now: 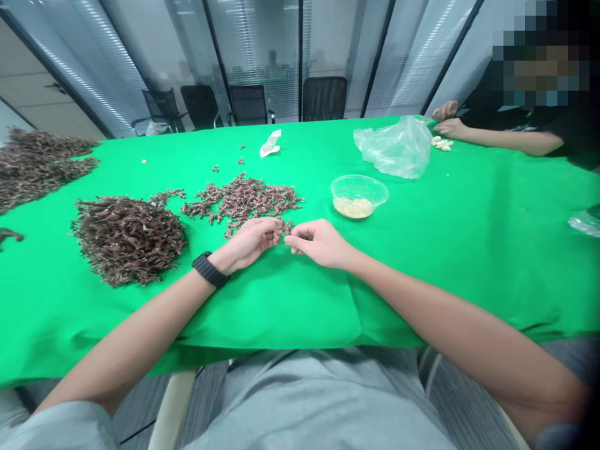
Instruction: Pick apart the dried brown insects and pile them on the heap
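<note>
My left hand [253,242], with a black band on its wrist, is closed in a pinch over the green cloth. A small brown twiggy piece [287,227] shows at its fingertips. Just to the right, my right hand [321,244] is closed too, thumb and fingers pinched at the same piece. Directly beyond both hands spreads a loose heap of short brown twiggy pieces [253,199]. A taller, denser pile of dark brown knobbly stalks [131,240] lies left of my left hand. To the right stands a clear round bowl [360,187] with pale grain-like bits in its bottom.
Green cloth [290,306] covers the table. A clear plastic bag [396,147] and a crumpled white paper [270,144] lie farther back. Another large brown pile [37,162] is at far left. Across the table, a person's hands [450,125] are beside several pale pieces [441,144].
</note>
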Demonstrator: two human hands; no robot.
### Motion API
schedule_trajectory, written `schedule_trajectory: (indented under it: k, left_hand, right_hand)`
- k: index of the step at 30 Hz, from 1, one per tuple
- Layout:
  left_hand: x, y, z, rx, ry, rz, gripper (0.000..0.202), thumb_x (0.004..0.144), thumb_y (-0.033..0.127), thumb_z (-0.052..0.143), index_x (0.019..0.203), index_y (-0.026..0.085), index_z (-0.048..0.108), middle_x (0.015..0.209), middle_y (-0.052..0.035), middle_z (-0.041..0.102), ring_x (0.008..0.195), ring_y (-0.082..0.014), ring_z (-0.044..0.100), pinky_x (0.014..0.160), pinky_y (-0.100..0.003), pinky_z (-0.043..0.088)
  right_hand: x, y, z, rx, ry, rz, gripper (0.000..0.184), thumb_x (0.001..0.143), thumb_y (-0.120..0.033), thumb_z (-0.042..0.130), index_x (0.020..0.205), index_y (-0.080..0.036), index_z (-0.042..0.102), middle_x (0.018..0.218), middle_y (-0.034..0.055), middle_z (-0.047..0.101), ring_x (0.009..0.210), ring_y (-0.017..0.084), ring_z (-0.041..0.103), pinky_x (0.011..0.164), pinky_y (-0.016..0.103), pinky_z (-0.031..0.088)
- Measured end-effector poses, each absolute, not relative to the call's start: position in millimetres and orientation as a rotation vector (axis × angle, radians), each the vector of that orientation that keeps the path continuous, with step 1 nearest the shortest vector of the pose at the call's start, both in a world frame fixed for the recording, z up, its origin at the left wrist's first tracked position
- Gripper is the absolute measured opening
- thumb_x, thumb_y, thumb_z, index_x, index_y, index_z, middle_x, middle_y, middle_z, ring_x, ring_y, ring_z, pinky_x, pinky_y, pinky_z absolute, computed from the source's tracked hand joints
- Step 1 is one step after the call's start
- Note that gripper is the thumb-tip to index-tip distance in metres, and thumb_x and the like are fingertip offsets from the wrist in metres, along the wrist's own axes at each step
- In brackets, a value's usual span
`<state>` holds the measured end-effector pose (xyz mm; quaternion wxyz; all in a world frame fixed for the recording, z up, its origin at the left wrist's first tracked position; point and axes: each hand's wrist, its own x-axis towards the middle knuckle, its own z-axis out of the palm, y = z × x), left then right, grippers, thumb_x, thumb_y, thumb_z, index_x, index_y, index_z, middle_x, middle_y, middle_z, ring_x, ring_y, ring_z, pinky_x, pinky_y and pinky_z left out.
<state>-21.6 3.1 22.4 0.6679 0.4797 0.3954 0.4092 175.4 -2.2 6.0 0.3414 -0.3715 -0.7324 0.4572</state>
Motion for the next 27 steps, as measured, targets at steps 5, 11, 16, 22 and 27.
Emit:
schedule_trajectory:
  k: [5, 11, 16, 22, 27]
  left_hand:
    - [-23, 4, 23, 1.079, 0.913, 0.883, 0.015, 0.078, 0.026, 0.074, 0.074, 0.014, 0.067, 0.074, -0.0017, 0.061, 0.068, -0.0099, 0.057, 0.066, -0.022, 0.047]
    - [-20, 4, 22, 1.224, 0.938, 0.958, 0.014, 0.074, 0.025, 0.075, 0.07, 0.015, 0.066, 0.071, 0.0004, 0.059, 0.066, -0.0098, 0.053, 0.068, -0.024, 0.046]
    - [-18, 4, 21, 1.345, 0.925, 1.068, 0.018, 0.079, 0.032, 0.074, 0.074, 0.016, 0.068, 0.071, -0.0003, 0.06, 0.067, -0.0116, 0.055, 0.07, -0.027, 0.046]
    - [-19, 1, 24, 1.188, 0.971, 1.042, 0.018, 0.072, 0.031, 0.079, 0.075, 0.014, 0.071, 0.074, -0.002, 0.064, 0.068, -0.0113, 0.057, 0.069, -0.025, 0.047]
    - [-20, 2, 24, 1.162, 0.994, 1.01, 0.018, 0.071, 0.029, 0.079, 0.077, 0.014, 0.072, 0.076, -0.0025, 0.065, 0.067, -0.0109, 0.058, 0.069, -0.025, 0.048]
  right_hand:
    - [176, -2, 6, -0.967, -1.917, 1.188, 0.041, 0.085, -0.053, 0.07, 0.069, -0.016, 0.069, 0.066, 0.0042, 0.07, 0.058, 0.013, 0.058, 0.057, 0.025, 0.042]
    - [172, -5, 13, -0.948, -1.733, 1.413, 0.034, 0.078, -0.048, 0.077, 0.071, -0.016, 0.071, 0.065, 0.0032, 0.07, 0.058, 0.012, 0.059, 0.06, 0.025, 0.048]
    - [173, -5, 17, -0.921, -1.621, 1.511, 0.036, 0.076, -0.051, 0.079, 0.074, -0.016, 0.073, 0.067, 0.0027, 0.071, 0.058, 0.011, 0.058, 0.061, 0.024, 0.048]
    - [173, -5, 18, -0.968, -1.7, 1.393, 0.034, 0.077, -0.049, 0.079, 0.069, -0.016, 0.07, 0.065, 0.0024, 0.07, 0.057, 0.011, 0.057, 0.06, 0.024, 0.047]
    - [173, -5, 15, -0.983, -1.759, 1.343, 0.034, 0.078, -0.048, 0.077, 0.067, -0.017, 0.069, 0.064, 0.0028, 0.07, 0.058, 0.012, 0.058, 0.06, 0.024, 0.047]
